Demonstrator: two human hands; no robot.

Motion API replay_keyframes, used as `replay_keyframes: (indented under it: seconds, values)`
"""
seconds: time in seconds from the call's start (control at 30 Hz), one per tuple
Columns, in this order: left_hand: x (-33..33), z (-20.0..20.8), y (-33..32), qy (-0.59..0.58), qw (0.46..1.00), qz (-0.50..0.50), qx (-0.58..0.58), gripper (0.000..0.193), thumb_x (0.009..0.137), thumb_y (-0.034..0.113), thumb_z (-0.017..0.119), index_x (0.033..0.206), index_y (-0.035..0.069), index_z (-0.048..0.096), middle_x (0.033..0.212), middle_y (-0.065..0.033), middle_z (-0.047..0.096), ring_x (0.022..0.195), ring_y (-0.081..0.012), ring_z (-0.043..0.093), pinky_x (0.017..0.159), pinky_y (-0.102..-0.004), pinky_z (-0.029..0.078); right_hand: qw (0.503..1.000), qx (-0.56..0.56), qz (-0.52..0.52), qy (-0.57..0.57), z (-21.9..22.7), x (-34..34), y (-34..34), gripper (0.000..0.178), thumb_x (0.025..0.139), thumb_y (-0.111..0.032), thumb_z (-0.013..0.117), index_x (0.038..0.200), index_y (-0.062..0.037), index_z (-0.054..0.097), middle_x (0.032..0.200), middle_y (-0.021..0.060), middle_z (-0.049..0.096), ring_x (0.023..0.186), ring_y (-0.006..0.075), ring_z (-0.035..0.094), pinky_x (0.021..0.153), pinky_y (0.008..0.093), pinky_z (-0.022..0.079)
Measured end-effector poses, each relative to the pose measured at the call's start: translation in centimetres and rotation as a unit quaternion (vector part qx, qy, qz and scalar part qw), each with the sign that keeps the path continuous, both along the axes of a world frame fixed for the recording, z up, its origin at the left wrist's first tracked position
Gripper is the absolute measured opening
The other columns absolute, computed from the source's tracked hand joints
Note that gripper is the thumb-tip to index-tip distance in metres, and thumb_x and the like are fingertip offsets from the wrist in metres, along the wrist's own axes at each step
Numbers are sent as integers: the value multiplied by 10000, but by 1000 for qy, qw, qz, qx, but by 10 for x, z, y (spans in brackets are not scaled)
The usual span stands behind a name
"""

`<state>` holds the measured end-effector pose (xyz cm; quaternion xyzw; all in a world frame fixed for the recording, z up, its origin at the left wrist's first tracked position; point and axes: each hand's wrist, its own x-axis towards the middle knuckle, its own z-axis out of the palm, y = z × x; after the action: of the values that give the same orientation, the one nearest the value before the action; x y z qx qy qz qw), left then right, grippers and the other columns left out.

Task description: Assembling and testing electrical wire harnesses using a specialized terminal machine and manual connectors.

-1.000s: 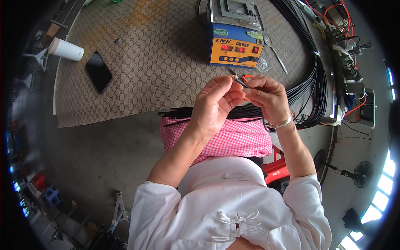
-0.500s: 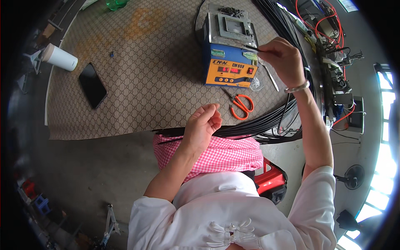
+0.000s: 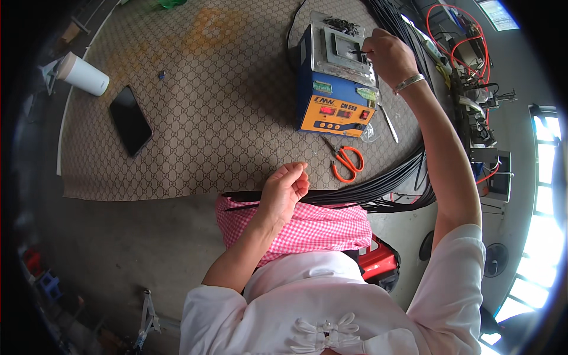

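The right hand (image 3: 387, 56) pinches the end of a thin black wire (image 3: 357, 52) over the metal top of the blue-and-orange bench machine (image 3: 334, 83). The left hand (image 3: 286, 189) — fingers loosely curled — rests on the black cable bundle (image 3: 378, 186) at the table edge; whether it grips any strand, I cannot tell. Orange-handled scissors (image 3: 345, 161) lie just beside the machine — a black phone (image 3: 130, 119) and a white cup (image 3: 83, 74) sit well apart.

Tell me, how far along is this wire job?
Done: no finished wires can be told apart. In hand: the right hand holds a thin black wire end on the top plate of the blue and orange machine; the left hand rests by the black wire bundle. Left: apparently most of that bundle.
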<state>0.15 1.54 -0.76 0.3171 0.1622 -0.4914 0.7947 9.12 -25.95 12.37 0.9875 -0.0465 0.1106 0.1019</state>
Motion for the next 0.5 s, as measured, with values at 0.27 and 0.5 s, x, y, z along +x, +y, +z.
replay_keyframes:
  seconds: [0.27, 0.5]
  values:
    - [1, -5, 2, 7, 1000, -2, -13, 113, 859, 160, 535, 924, 79, 580, 736, 19, 556, 662, -79, 514, 649, -234, 416, 999, -39, 5, 29, -2, 5, 7, 169, 739, -24, 489, 791, -110, 624, 860, 51, 583, 808, 241, 599, 703, 332, 486]
    - [0, -1, 4, -3, 1000, -9, -27, 110, 861, 160, 533, 919, 80, 579, 737, 20, 560, 654, -73, 516, 642, -227, 417, 999, 31, 28, -29, 1, -4, -3, 101, 726, -65, 548, 783, -87, 629, 782, 53, 595, 741, 219, 604, 644, 310, 482]
